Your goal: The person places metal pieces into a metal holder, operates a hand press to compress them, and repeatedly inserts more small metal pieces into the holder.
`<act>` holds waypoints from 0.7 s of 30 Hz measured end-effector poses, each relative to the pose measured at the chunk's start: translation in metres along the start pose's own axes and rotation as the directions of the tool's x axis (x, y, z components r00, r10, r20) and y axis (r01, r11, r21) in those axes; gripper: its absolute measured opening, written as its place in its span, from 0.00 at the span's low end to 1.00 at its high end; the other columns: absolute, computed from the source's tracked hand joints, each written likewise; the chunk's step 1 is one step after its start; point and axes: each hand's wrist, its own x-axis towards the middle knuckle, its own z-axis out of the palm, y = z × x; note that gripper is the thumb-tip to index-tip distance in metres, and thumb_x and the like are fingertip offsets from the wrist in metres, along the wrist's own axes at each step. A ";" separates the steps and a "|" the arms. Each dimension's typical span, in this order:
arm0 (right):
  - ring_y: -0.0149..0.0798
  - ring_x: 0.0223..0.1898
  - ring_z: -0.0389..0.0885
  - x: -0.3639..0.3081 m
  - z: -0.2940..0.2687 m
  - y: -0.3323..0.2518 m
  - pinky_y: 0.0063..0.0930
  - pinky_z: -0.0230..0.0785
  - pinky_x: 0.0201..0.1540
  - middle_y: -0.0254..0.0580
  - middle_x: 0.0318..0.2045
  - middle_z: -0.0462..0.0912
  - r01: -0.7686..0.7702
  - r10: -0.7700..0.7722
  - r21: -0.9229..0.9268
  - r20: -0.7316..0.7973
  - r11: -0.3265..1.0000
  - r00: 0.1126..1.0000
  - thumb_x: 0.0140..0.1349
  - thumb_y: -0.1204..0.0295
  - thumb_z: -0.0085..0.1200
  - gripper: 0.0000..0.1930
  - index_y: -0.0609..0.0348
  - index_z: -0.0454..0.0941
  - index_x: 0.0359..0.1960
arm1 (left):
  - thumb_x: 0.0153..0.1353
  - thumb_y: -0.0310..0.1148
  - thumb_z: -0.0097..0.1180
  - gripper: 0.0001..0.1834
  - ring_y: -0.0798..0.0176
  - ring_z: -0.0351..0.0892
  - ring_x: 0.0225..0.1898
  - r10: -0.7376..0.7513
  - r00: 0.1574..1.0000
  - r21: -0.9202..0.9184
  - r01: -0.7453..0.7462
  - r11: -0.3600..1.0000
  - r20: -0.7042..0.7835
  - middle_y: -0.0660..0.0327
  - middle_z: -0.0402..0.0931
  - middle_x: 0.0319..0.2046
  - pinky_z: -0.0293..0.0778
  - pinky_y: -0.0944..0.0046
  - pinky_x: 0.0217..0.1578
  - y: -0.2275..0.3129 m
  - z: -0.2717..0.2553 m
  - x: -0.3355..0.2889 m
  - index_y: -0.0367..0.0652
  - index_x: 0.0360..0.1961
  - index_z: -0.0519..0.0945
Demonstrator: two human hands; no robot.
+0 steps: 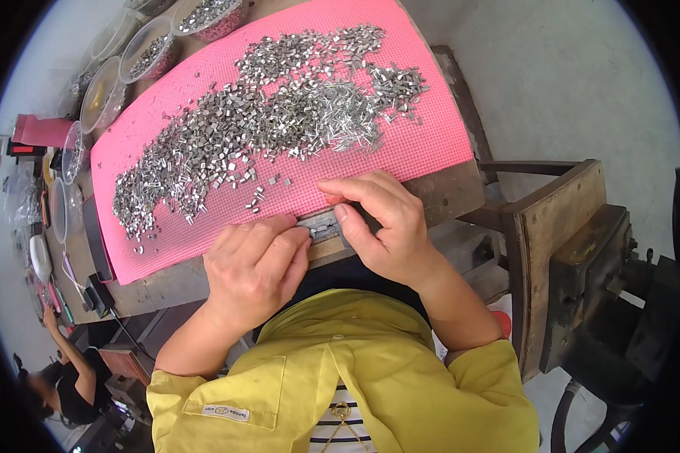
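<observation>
A narrow grey metal bar lies along the near edge of the table, between my hands. My left hand is closed at the bar's left end, with its fingertips pressed together; whatever they hold is hidden. At the bar's right end is my right hand, its fingers curled and its thumb close to a small orange-red patch by the fingertips. I cannot make out what that patch is. Just beyond my hands, many small silvery metal pieces are spread over a pink textured mat. Thin shiny pins lie heaped among them.
Clear plastic bowls of metal pieces line the table's far left side. A dark machine with a wooden panel stands at the right. At the lower left, another person reaches toward a cluttered bench. A black cable hangs off the left edge.
</observation>
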 end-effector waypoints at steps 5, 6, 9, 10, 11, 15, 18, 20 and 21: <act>0.45 0.36 0.84 0.001 0.001 -0.003 0.37 0.76 0.42 0.43 0.35 0.86 0.010 -0.010 -0.015 -0.011 1.000 1.000 0.60 0.85 0.59 0.16 0.60 0.86 0.49 | 0.54 0.33 0.73 0.15 0.62 0.85 0.38 0.032 0.999 0.004 -0.032 0.999 0.037 0.63 0.86 0.44 0.73 0.61 0.36 0.000 -0.006 -0.002 0.47 0.44 0.89; 0.48 0.36 0.83 0.000 0.002 -0.002 0.40 0.74 0.42 0.43 0.34 0.85 0.019 -0.020 -0.014 -0.030 1.000 0.999 0.60 0.84 0.59 0.15 0.59 0.86 0.48 | 0.54 0.34 0.73 0.16 0.62 0.86 0.39 0.039 0.998 0.030 -0.040 0.999 0.050 0.62 0.86 0.45 0.73 0.61 0.37 0.001 -0.007 -0.003 0.47 0.45 0.89; 0.46 0.35 0.84 -0.003 0.002 -0.001 0.38 0.75 0.42 0.42 0.34 0.86 0.012 -0.012 -0.019 -0.024 1.000 1.000 0.60 0.85 0.59 0.16 0.58 0.86 0.48 | 0.53 0.34 0.74 0.21 0.59 0.87 0.44 0.004 0.999 -0.066 -0.001 0.998 0.048 0.57 0.85 0.51 0.76 0.59 0.41 0.006 -0.013 -0.006 0.45 0.50 0.88; 0.46 0.34 0.83 -0.003 0.001 -0.001 0.37 0.74 0.40 0.42 0.34 0.86 0.003 -0.004 -0.022 -0.032 1.000 0.999 0.59 0.85 0.59 0.15 0.58 0.86 0.48 | 0.54 0.33 0.73 0.22 0.58 0.87 0.44 -0.005 1.000 -0.164 0.004 0.986 -0.005 0.56 0.85 0.52 0.76 0.59 0.43 0.005 -0.017 -0.006 0.45 0.51 0.88; 0.45 0.34 0.83 -0.004 0.001 -0.001 0.36 0.74 0.40 0.42 0.33 0.86 0.010 -0.012 -0.039 -0.032 0.999 0.999 0.59 0.85 0.59 0.15 0.59 0.87 0.47 | 0.56 0.24 0.70 0.21 0.50 0.86 0.45 -0.030 0.999 -0.405 0.011 0.914 -0.040 0.53 0.84 0.53 0.78 0.54 0.44 0.006 -0.028 -0.006 0.43 0.53 0.87; 0.41 0.33 0.83 -0.007 -0.002 -0.003 0.33 0.74 0.38 0.43 0.33 0.86 -0.015 0.013 -0.099 -0.021 0.995 1.000 0.60 0.86 0.59 0.14 0.60 0.87 0.47 | 0.64 0.20 0.61 0.17 0.50 0.85 0.45 -0.154 0.925 -0.898 -0.376 -0.228 -0.347 0.60 0.83 0.51 0.82 0.43 0.48 0.040 -0.064 -0.005 0.43 0.51 0.71; 0.41 0.34 0.83 -0.008 -0.005 -0.004 0.31 0.75 0.40 0.43 0.33 0.86 -0.022 0.020 -0.080 -0.023 0.997 1.000 0.61 0.87 0.58 0.14 0.61 0.87 0.47 | 0.72 0.33 0.58 0.10 0.55 0.85 0.50 -0.242 0.905 -0.908 -0.391 -0.150 -0.350 0.68 0.85 0.53 0.80 0.47 0.55 0.068 -0.110 0.003 0.46 0.49 0.72; 0.41 0.35 0.84 -0.008 -0.004 -0.004 0.31 0.76 0.41 0.42 0.34 0.86 -0.029 0.028 -0.069 -0.018 0.997 0.999 0.62 0.87 0.57 0.14 0.62 0.86 0.47 | 0.74 0.35 0.60 0.13 0.55 0.85 0.54 -0.317 0.919 -0.916 -0.318 -0.245 -0.235 0.73 0.85 0.54 0.75 0.46 0.62 0.082 -0.130 -0.015 0.51 0.43 0.65; 0.40 0.36 0.84 -0.008 -0.004 -0.003 0.31 0.76 0.42 0.43 0.34 0.86 -0.035 0.034 -0.083 -0.017 0.996 0.999 0.62 0.87 0.57 0.14 0.62 0.86 0.47 | 0.74 0.35 0.60 0.13 0.55 0.85 0.54 -0.323 0.915 -0.916 -0.326 -0.235 -0.243 0.73 0.85 0.54 0.75 0.46 0.62 0.083 -0.129 -0.019 0.51 0.43 0.65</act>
